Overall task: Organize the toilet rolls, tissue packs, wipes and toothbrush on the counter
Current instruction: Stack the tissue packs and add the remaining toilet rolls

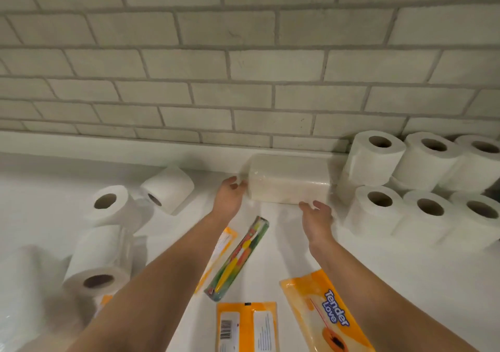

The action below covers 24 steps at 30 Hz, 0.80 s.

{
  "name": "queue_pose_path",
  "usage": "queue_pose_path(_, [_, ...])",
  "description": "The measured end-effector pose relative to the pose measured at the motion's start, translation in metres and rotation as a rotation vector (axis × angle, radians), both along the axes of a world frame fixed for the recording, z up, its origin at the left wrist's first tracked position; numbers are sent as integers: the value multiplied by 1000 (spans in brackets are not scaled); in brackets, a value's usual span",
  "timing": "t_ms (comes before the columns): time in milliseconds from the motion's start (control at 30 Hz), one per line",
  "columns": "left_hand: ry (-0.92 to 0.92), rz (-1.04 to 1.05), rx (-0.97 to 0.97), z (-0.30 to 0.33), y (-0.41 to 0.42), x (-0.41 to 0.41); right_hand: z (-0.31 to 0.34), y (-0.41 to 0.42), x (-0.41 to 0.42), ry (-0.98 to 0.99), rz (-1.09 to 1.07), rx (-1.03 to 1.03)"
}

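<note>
Your two forearms are bare to the frame's lower edge, with no sleeve showing. Your left hand (228, 197) and right hand (318, 216) wear nothing: bare wrists and fingers (305, 205).

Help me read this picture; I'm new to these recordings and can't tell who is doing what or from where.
There is no machine here: one head-worn camera looks down a person's two bare arms at a white counter below a tiled wall. The left hand touches the end of a clear-wrapped tissue pack by the wall; the right hand hovers open at its front edge. Upright toilet rolls are grouped on the right, looser rolls on the left. Nearer lie a packaged toothbrush and orange Tender Love wipes.
</note>
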<state>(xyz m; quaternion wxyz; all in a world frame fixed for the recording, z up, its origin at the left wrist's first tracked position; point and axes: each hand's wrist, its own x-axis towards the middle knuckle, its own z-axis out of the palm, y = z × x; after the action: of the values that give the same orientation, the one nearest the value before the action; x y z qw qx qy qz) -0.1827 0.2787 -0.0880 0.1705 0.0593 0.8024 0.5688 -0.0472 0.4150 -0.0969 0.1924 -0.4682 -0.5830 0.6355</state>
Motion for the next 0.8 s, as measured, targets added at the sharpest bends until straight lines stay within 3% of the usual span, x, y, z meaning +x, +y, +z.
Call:
queue_pose_path(100, [147,14,-89,4,-32,-13,2,-23,-7,12,152,54])
queue_pose_path(233, [459,15,-472,7,-81,-35,9,-59,-25,55,321,49])
queue_pose_path(367, [643,-9,-855,4,-124,-61,8,-93,-47,7,431,31])
queue_pose_path(467, [567,-71,-938,1,-144,-78,6,-113,-66,-23,475,-3])
queue_pose_path(567, [457,-95,-886,-3,-152,-90,1,-130,-81,-18,516,-53])
queue_pose_path(800, [401,-51,-846,3,-151,-89,0,-150,-98,41,529,-130])
